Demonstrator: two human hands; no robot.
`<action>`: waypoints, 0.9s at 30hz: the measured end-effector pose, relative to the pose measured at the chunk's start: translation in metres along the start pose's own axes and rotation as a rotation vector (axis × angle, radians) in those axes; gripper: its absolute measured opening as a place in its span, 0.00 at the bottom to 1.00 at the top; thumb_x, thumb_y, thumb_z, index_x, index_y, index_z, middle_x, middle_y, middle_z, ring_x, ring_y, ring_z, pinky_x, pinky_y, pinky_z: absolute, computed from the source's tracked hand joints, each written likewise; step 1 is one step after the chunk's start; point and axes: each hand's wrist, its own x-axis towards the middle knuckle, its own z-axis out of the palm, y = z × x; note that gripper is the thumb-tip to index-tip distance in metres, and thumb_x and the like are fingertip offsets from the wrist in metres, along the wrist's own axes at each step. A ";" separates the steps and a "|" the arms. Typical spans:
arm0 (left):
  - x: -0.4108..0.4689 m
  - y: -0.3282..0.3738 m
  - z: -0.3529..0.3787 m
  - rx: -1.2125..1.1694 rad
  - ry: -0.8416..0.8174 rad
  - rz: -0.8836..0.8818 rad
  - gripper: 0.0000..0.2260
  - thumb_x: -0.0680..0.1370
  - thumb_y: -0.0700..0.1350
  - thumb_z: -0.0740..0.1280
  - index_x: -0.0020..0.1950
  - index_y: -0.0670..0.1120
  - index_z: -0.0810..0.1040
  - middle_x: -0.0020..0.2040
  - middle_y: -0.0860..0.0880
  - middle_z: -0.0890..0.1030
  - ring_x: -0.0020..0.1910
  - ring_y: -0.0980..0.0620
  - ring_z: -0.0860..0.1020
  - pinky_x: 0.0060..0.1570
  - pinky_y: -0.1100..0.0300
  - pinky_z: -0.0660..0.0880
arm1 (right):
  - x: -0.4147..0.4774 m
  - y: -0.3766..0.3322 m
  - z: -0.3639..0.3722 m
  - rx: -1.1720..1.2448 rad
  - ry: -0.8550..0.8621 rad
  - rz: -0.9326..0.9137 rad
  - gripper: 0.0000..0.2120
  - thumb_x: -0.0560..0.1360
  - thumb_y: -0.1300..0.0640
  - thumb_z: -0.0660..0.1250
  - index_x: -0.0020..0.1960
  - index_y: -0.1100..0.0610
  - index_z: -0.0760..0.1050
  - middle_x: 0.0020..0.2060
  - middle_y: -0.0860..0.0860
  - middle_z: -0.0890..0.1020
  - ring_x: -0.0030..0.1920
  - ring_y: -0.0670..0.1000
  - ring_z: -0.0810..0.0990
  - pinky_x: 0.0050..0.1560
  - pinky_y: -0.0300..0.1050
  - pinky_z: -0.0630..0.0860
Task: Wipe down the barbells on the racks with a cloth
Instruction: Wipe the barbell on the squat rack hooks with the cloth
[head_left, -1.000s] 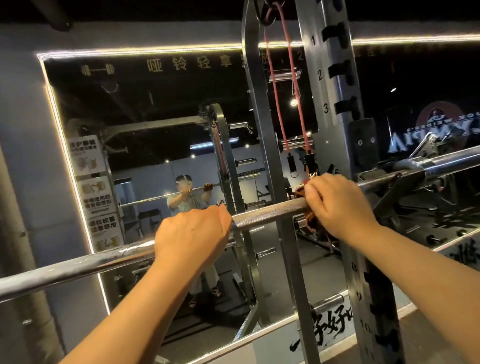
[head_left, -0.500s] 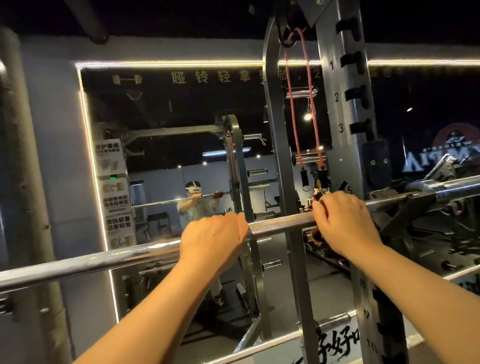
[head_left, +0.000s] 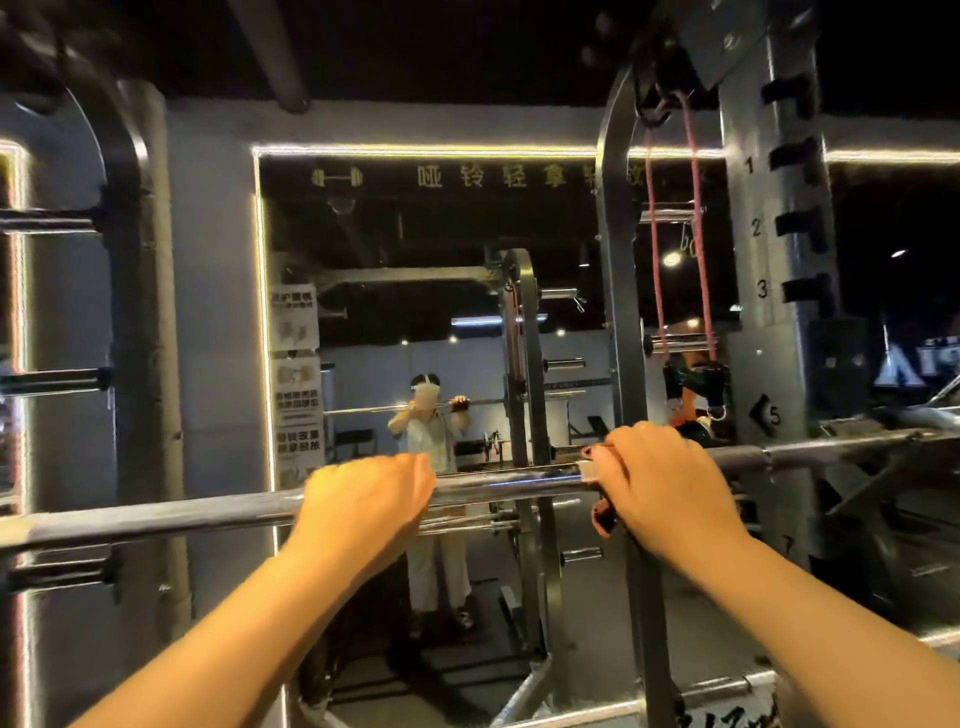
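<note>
Rack pegs: short horizontal metal pegs stick out from a curved dark upright at the far left, above and below the bar.
Barbell: one long bar crosses the whole view, low on the left and rising slightly to the right. It is shiny chrome up to the right hand and duller grey beyond it.
Left hand: grips the barbell from above, fingers curled over the far side, back of the hand toward the camera.
Mirror: hangs on the wall behind the bar, edged by a lit strip, with posters along its left side. It reflects a person holding a bar with both hands.
Cloth: dark reddish, bunched against the barbell. Only a bit shows, at the left edge of the right hand.
Right hand: closed over the barbell from above with the cloth held between palm and bar, near the left hand.
Red bands: two thin strands hang from the top of the rack, behind the right hand.
Numbered upright: slotted grey rack post on the right, marked 1, 2, 3 and 5. The barbell passes in front of it.
</note>
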 end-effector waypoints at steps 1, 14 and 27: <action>-0.004 -0.016 0.002 0.012 -0.007 -0.031 0.08 0.85 0.51 0.57 0.58 0.49 0.70 0.48 0.51 0.80 0.45 0.48 0.83 0.43 0.52 0.80 | -0.001 -0.005 0.002 -0.031 0.035 0.070 0.20 0.81 0.42 0.46 0.41 0.48 0.71 0.36 0.45 0.72 0.39 0.50 0.73 0.45 0.51 0.73; -0.019 -0.031 0.012 -0.037 0.090 -0.054 0.10 0.85 0.53 0.55 0.59 0.49 0.72 0.49 0.51 0.80 0.47 0.49 0.81 0.48 0.55 0.79 | 0.000 -0.062 0.011 0.042 -0.044 -0.194 0.18 0.83 0.38 0.47 0.48 0.44 0.71 0.39 0.40 0.72 0.41 0.45 0.72 0.46 0.46 0.74; -0.016 -0.043 0.016 -0.106 0.088 0.052 0.12 0.86 0.49 0.52 0.54 0.48 0.73 0.43 0.50 0.78 0.42 0.48 0.80 0.43 0.53 0.78 | -0.003 -0.118 0.007 0.107 -0.084 -0.221 0.19 0.82 0.38 0.50 0.58 0.45 0.76 0.49 0.41 0.79 0.50 0.44 0.77 0.55 0.48 0.75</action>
